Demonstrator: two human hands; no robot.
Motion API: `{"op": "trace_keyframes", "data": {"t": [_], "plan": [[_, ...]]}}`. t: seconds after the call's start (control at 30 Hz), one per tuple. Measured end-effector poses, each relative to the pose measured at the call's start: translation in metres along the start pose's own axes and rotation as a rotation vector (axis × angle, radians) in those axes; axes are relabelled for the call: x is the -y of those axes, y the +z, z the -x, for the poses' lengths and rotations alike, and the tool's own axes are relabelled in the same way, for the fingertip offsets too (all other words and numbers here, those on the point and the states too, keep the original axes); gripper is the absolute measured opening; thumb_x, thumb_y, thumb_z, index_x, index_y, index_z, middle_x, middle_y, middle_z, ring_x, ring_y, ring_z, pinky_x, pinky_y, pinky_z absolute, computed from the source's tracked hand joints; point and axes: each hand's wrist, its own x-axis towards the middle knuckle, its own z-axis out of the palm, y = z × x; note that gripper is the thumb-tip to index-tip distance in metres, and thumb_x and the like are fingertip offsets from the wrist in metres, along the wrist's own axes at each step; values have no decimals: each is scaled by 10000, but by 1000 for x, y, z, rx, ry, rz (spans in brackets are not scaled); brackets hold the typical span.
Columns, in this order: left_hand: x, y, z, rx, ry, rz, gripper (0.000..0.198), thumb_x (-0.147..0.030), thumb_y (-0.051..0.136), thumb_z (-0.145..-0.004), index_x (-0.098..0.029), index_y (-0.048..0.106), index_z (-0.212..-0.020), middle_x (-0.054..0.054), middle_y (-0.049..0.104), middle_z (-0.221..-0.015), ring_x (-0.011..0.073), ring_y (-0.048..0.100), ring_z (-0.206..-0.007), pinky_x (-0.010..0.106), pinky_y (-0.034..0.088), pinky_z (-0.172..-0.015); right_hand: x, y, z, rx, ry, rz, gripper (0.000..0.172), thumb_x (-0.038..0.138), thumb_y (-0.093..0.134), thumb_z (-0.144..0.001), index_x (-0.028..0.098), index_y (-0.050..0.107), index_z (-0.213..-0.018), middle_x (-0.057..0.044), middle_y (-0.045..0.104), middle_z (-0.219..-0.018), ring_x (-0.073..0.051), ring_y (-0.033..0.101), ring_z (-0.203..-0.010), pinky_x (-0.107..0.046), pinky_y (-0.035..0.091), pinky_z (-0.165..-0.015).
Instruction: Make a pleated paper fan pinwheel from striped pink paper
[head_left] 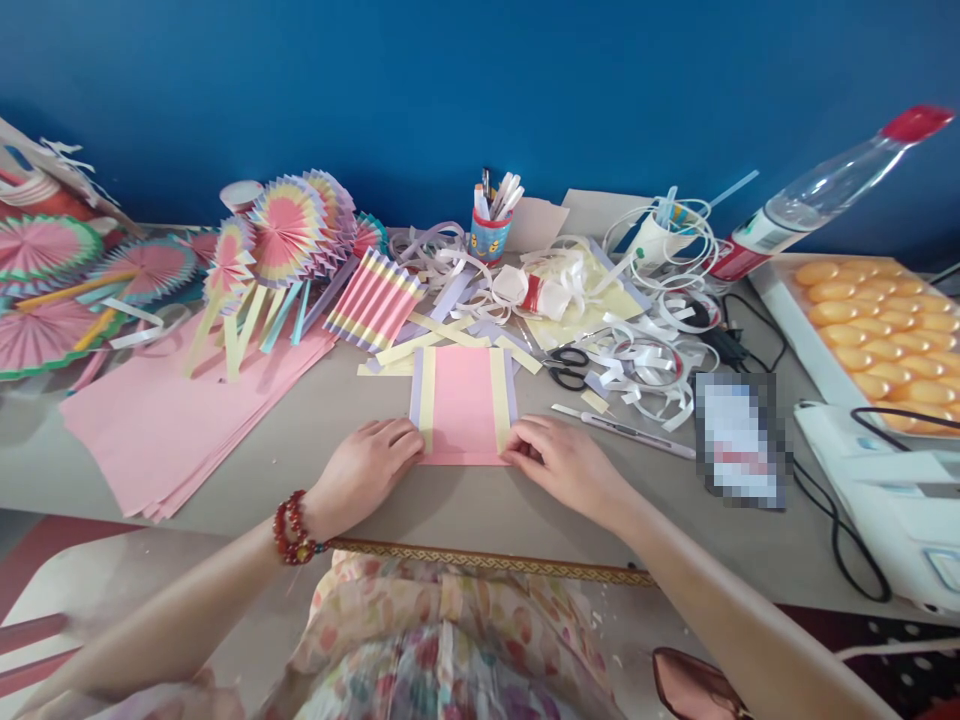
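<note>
A pink sheet of paper (pixel 463 405) with yellow and lilac strips down both sides lies on the table before me. Its near edge shows a narrow band, like a small fold. My left hand (pixel 373 465) is closed at the near left corner, fingertips on the paper's edge. At the near right corner, my right hand (pixel 561 462) pinches the edge between thumb and fingers. Just beyond the sheet sits a pleated paper piece (pixel 375 300) in the same colours. Black-handled scissors (pixel 568 368) and a slim white pen-like cutter (pixel 626 432) lie right of it.
Pink sheets (pixel 187 410) and folded paper fans (pixel 289 235) fill the left side. A pen cup (pixel 491 235), curled white strips (pixel 645 360) and a tilted bottle (pixel 817 200) stand behind. A blurred phone-like object (pixel 739 440) and a white device (pixel 885 500) with black cable lie right.
</note>
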Motion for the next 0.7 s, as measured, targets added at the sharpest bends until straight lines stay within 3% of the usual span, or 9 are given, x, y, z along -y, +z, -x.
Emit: {"op": "trace_keyframes", "data": {"t": [0.5,0.7], "plan": [[0,0,-1,1,-8,-35,234,-216,380,-1014,-193,538,-843,35,612,-868,187,555,-756,320,429,-735,-1,6,4,-35,-30,7,154,199,577,-933,206,545,-783,-10,608,-787,-171,558,-757,-259,357,-647],[1,4,1,-6,-7,-49,240,-217,388,-1010,-190,574,-861,42,623,-879,189,568,-769,323,443,-732,0,16,12,-109,-72,58,159,229,511,-977,201,560,-829,-38,617,-833,-197,562,-814,-294,392,-730]]}}
